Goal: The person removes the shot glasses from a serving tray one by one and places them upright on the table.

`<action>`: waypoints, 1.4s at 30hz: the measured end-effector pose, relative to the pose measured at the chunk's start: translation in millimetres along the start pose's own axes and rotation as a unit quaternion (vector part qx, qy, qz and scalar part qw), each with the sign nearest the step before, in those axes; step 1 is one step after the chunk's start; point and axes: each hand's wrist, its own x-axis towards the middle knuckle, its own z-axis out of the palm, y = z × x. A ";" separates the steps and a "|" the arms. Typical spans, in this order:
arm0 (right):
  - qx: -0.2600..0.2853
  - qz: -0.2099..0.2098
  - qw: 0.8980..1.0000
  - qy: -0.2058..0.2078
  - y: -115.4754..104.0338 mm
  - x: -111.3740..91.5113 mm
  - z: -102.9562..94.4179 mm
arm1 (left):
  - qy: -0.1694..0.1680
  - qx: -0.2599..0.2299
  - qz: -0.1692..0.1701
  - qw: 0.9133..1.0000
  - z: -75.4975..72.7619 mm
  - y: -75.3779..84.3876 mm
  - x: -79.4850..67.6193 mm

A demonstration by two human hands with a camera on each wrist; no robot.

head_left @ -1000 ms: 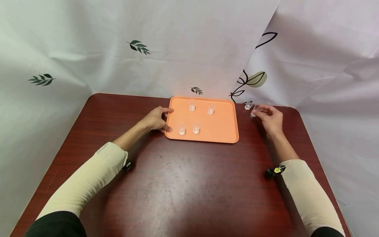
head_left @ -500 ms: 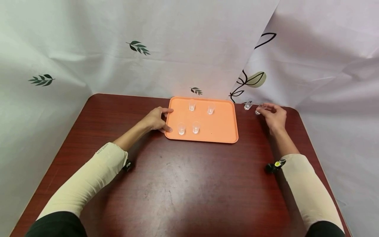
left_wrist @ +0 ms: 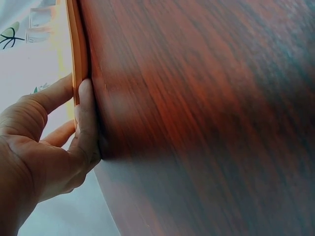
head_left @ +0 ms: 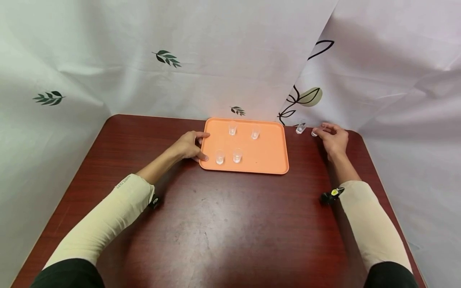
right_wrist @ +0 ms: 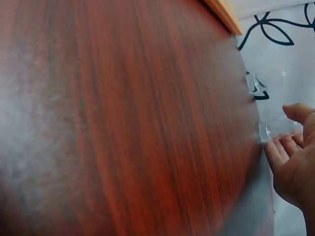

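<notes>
An orange tray (head_left: pixel 266 156) lies at the far side of the table. Several small clear plastic cups stand on it, among them a front cup (head_left: pixel 237 156) and a back-right cup (head_left: pixel 255 132). My left hand (head_left: pixel 188 145) grips the tray's left edge, its digits spread along the rim; the left wrist view shows the hand (left_wrist: pixel 54 142) from the side. My right hand (head_left: pixel 334 140) holds another clear cup (right_wrist: pixel 265 132) between thumb and fingers at the table's back right, partly hiding it. Left of that, a second loose cup (head_left: pixel 300 128) stands on the table, apart from the hand.
The dark red wooden table (head_left: pixel 230 224) ends close behind the tray and cups. A pale hanging sheet (head_left: pixel 201 60) with leaf prints rises right behind the back edge. Its right-hand part (head_left: pixel 396 100) hangs beside the right edge.
My right hand has moved slightly right and farther back, and the cup at its fingers has shifted the same way, away from the other loose cup. My left hand and the tray have stayed put.
</notes>
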 end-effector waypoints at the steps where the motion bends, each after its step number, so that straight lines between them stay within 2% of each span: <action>1: -0.002 -0.001 1.000 0.001 0.4 0.9 0.5 | -0.002 0.001 -0.001 1.000 -0.2 -0.3 -0.1; 6: -0.007 -0.005 1.000 0.006 0.5 4.2 2.9 | -0.001 0.000 -0.001 1.000 -0.9 -1.3 0.2; 19: 0.036 0.000 0.999 0.013 3.1 2.9 -0.5 | 0.001 -0.001 0.001 1.000 0.0 -0.6 -1.8; 29: 0.064 0.016 0.998 -0.001 4.0 -8.8 -12.7 | -0.001 0.005 0.002 1.000 -2.0 -1.8 -1.6; 38: 0.040 0.027 0.999 -0.018 5.5 -25.7 -17.1 | 0.000 0.001 0.000 1.000 -0.8 -1.4 -2.1; 42: 0.053 0.021 0.998 -0.037 6.8 -34.5 -15.2 | 0.003 0.000 -0.001 1.000 -0.2 -0.5 -0.9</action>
